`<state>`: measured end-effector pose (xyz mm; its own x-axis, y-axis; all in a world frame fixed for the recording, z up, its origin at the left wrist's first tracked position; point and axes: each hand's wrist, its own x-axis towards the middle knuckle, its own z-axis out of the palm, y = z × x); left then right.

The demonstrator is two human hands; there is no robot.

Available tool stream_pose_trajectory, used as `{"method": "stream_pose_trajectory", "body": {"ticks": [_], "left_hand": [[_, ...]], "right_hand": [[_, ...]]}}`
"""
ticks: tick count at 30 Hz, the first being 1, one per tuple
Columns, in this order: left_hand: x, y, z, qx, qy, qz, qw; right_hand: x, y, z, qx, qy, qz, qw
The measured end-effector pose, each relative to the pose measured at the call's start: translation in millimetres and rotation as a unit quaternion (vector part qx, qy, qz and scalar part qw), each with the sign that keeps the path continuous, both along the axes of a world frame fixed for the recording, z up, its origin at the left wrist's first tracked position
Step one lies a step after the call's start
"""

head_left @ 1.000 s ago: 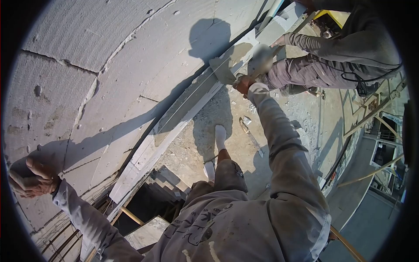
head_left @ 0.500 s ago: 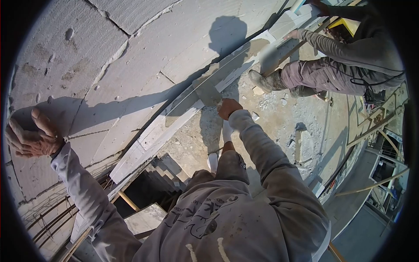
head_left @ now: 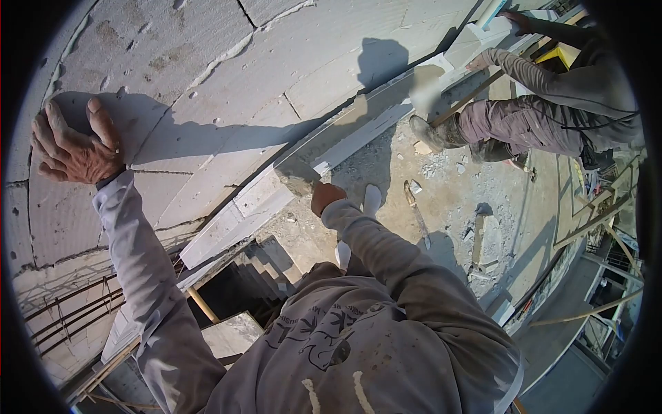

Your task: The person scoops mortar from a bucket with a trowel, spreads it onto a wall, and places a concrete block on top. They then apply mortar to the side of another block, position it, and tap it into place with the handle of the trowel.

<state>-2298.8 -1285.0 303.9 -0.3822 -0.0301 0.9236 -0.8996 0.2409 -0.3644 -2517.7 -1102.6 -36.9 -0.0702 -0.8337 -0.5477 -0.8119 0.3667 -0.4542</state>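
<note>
Trowel (head_left: 297,175) — flat and grey-bladed — sits at the narrow block course (head_left: 243,201) running alongside the large block wall (head_left: 324,65), near the paler end of that course. My right hand (head_left: 326,198) is curled into a fist at its handle, which the hand itself hides. My left hand (head_left: 81,146) is spread, palm towards the wall and apparently braced on it; it holds nothing. A grey band, which I take for mortar (head_left: 334,135), covers the course beyond the blade. I judge the step in hand to be spreading; a further stroke calls for a flat blade and steady pressure. A co-worker (head_left: 520,123) is farther along the course — one hand beside it. A long-bladed tool (head_left: 417,215) lies on the floor (head_left: 448,190).
</note>
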Motion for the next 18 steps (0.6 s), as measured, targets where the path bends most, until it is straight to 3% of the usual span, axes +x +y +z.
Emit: {"method": "stream_pose_trajectory", "body": {"ticks": [6, 8, 11, 13, 15, 18], "left_hand": [[-3, 3, -2, 0.004, 0.029, 0.022, 0.999], [-8, 4, 1, 0.006, 0.023, -0.046, 0.999], [-13, 6, 1, 0.003, 0.031, -0.039, 0.999], [-22, 8, 5, -0.007, 0.036, -0.054, 0.998], [-23, 10, 7, -0.019, 0.037, -0.054, 0.998], [-8, 2, 2, 0.008, 0.050, -0.016, 0.999]], "right_hand": [[21, 32, 3, 0.035, -0.048, 0.122, 0.991], [5, 43, 0, 0.008, -0.149, 0.141, 0.979], [-37, 52, 9, 0.101, -0.184, 0.025, 0.977], [-76, 56, 3, 0.019, -0.157, -0.007, 0.987], [-116, 53, 11, 0.121, -0.182, -0.181, 0.959], [-180, 46, 13, 0.117, -0.133, -0.189, 0.966]]}}
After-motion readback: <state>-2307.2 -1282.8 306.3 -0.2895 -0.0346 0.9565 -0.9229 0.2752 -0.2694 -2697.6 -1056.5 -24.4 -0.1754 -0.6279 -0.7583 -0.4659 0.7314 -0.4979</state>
